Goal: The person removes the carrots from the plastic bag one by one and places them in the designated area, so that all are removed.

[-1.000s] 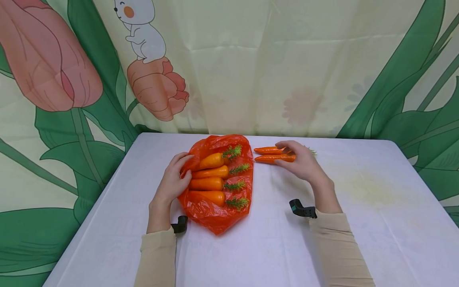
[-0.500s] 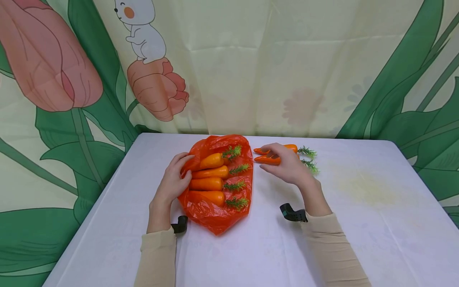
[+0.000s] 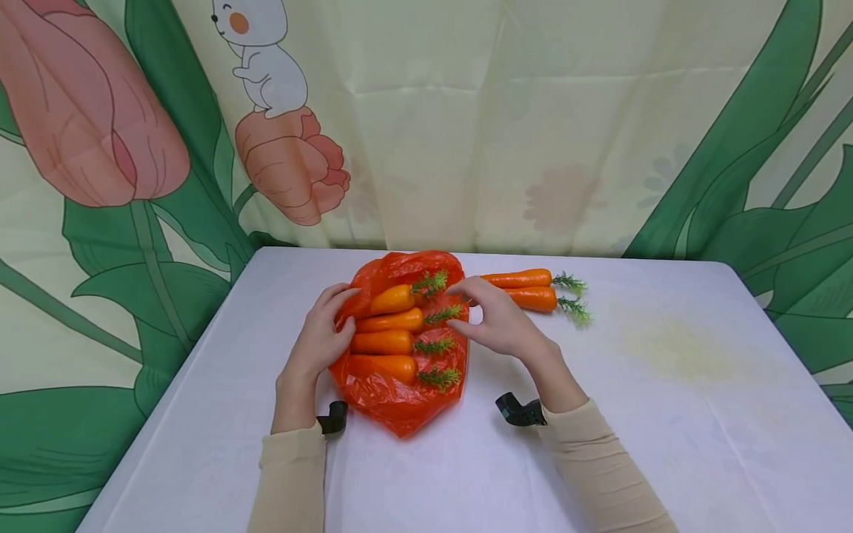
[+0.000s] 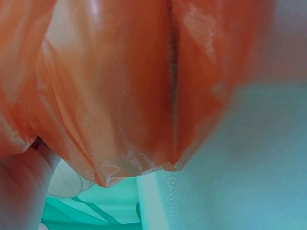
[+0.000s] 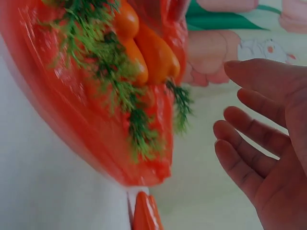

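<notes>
My left hand [image 3: 324, 333] grips the left side of a red plastic bag [image 3: 402, 414], thumb and fingers at its edge. In the left wrist view the bag's film [image 4: 129, 96] fills much of the picture and part of the hand shows at lower left. Several orange carrots [image 3: 393, 320] with green leafy tops [image 3: 437, 346] lie side by side in the bag, leaves pointing right. My right hand [image 3: 496, 318] holds nothing. It hovers over the bag's right side, and the right wrist view shows its fingers [image 5: 247, 155] spread and slightly bent.
Two more carrots [image 3: 529, 299] lie on the white tabletop [image 3: 666, 429], right of the bag and behind the right hand, tips toward the bag. A printed curtain [image 3: 426, 148] hangs along the table's back edge.
My right hand has moved left, away from over the two loose carrots to the bag's right side, uncovering those carrots. My left hand and the bag have stayed put.
</notes>
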Tool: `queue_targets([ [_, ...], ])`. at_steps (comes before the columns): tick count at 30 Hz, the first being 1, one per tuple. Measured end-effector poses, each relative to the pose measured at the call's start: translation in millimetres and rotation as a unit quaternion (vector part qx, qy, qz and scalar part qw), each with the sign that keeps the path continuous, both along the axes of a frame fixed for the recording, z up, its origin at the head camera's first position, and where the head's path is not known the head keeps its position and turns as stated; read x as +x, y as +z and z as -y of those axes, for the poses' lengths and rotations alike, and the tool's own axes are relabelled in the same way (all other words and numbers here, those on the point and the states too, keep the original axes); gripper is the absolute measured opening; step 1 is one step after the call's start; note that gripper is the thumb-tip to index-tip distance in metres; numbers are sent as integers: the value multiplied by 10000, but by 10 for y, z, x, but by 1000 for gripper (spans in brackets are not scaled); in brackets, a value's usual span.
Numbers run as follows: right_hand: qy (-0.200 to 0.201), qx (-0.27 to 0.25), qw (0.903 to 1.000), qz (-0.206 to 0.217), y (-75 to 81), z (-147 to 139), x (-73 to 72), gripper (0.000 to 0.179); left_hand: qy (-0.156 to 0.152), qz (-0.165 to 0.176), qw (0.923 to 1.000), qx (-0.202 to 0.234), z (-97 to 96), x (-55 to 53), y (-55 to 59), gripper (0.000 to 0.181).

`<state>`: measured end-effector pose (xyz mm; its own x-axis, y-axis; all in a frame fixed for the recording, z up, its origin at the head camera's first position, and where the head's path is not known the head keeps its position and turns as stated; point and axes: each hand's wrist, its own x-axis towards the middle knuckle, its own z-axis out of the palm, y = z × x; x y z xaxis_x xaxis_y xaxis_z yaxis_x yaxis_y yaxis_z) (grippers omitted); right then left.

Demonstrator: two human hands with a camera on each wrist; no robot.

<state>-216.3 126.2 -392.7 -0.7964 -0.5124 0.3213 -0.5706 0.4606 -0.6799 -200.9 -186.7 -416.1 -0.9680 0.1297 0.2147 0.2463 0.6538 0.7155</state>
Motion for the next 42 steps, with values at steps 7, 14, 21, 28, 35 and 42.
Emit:
queue_targets([
  [7,252,67,9996,-92,-48,264,90,39,26,78,10000,-30,0,2,2,46],
  [14,610,254,9976,-194,-127,449,166,43,-29,50,10000,-31,0,6,-3,46],
  [21,758,454,9959,-214,-193,603,234,44,-10,73,10000,-26,5,-3,-5,46],
  [28,879,741,9932,-191,-238,686,307,45,-34,18,10000,-62,-6,-1,-15,47],
  [35,919,1000,9898,-438,-285,738,352,44,-46,-56,10000,-20,-11,10,-42,46],
  [42,928,1177,9877,-453,-313,768,353,42,-72,-165,9998,-38,-1,1,-44,46],
])
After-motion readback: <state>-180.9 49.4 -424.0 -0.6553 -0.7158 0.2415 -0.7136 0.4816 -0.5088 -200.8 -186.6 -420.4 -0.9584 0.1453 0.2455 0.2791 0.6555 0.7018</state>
